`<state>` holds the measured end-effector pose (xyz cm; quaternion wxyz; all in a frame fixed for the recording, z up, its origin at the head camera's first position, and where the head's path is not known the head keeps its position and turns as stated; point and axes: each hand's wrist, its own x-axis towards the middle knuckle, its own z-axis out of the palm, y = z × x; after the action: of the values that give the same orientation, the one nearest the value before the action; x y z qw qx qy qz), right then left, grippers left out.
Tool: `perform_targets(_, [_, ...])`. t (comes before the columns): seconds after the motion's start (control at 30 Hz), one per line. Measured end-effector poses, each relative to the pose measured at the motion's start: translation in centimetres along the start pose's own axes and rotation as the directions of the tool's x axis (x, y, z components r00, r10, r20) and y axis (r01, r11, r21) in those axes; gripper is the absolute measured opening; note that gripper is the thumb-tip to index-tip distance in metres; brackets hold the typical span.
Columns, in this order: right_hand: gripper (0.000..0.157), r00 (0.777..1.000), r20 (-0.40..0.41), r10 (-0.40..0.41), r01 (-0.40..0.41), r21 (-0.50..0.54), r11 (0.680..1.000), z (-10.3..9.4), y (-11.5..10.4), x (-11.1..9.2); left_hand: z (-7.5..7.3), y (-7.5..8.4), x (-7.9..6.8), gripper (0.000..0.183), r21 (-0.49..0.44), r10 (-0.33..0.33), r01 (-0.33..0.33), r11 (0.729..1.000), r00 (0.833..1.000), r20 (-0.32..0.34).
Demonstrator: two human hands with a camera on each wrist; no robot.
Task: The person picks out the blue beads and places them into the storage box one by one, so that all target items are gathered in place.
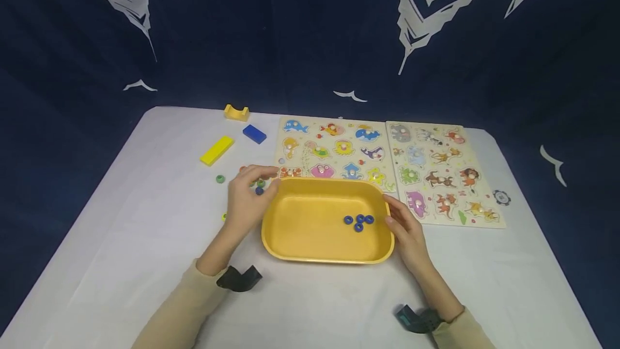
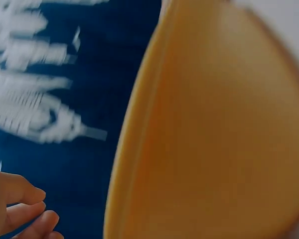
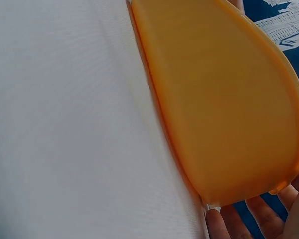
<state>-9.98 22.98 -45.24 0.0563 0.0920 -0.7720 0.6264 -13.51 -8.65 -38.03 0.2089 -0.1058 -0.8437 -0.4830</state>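
Observation:
A yellow rectangular tray point(image 1: 310, 236) lies in front of the person, with several small blue ring beads point(image 1: 358, 227) toward the right of its floor. My right hand point(image 1: 408, 233) holds the tray's right end, thumb at the rim and fingers along the outer side; the right wrist view shows its fingers point(image 3: 264, 216) against that end. At the far left corner is my left hand point(image 1: 249, 198), its thumb and fingers bent loosely near the rim. In the left wrist view, the left fingers point(image 2: 27, 214) appear apart from the tray wall point(image 2: 134, 149), holding nothing visible.
Behind the tray lie a sea-animal puzzle board point(image 1: 334, 133) and a land-animal puzzle board point(image 1: 426, 158). A yellow block point(image 1: 217, 151), a blue block point(image 1: 254, 134) and a notched yellow block point(image 1: 236, 113) sit at back left. Loose beads, including a green one point(image 1: 220, 179), surround the left hand.

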Motion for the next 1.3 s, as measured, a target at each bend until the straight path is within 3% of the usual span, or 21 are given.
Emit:
perform_targets(0.13, [0.038, 1.0, 0.006, 0.005, -0.005, -0.008, 1.0, 0.0, 0.1, -0.1, -1.7, -2.0, 0.6, 0.02, 0.055, -0.139, 0.141, 0.989, 0.99, -0.033])
perform_targets(0.27, [0.038, 1.0, 0.001, 0.022, -0.022, -0.021, 1.0, -0.1, 0.3, -0.1, -2.2, -3.5, 0.9, 0.02, 0.114, -0.202, 0.204, 0.972, 0.979, -0.034])
perform_targets(0.43, [0.038, 1.0, -0.001, 0.018, -0.018, -0.011, 1.0, -0.1, 0.1, -0.2, -1.5, -5.5, 0.7, 0.023, 0.222, -0.269, 0.256, 0.941, 0.963, 0.026])
perform_targets(0.67, [0.039, 1.0, 0.002, 0.007, -0.007, -0.017, 1.0, 0.0, 0.2, -0.4, -0.4, -7.8, 0.1, 0.029, 0.386, -0.392, 0.322, 0.864, 0.912, 0.117])
perform_targets(0.8, [0.038, 1.0, 0.003, 0.017, -0.017, -0.022, 1.0, 0.0, 0.3, -0.4, -0.1, -8.4, -0.1, 0.028, 0.433, -0.379, 0.289, 0.853, 0.915, 0.135])
perform_targets(0.93, [0.038, 1.0, 0.006, 0.016, -0.015, -0.024, 1.0, -0.1, 0.3, -0.3, -0.1, -8.2, 0.0, 0.026, 0.426, -0.351, 0.272, 0.863, 0.929, 0.116])
perform_targets(1.1, [0.038, 1.0, 0.006, 0.009, -0.009, -0.023, 1.0, -0.1, 0.3, -0.3, -0.7, -6.5, 0.5, 0.025, 0.306, -0.315, 0.28, 0.91, 0.946, 0.072])
perform_targets(1.2, [0.038, 1.0, 0.004, 0.01, -0.01, -0.024, 1.0, -0.2, 0.3, -0.2, -1.0, -4.5, 0.7, 0.024, 0.189, -0.335, 0.314, 0.93, 0.938, 0.093])
perform_targets(1.3, [0.039, 1.0, 0.004, 0.015, -0.015, -0.024, 1.0, -0.2, 0.2, -0.1, -0.7, -2.2, 0.6, 0.022, 0.095, -0.358, 0.347, 0.933, 0.921, 0.155])
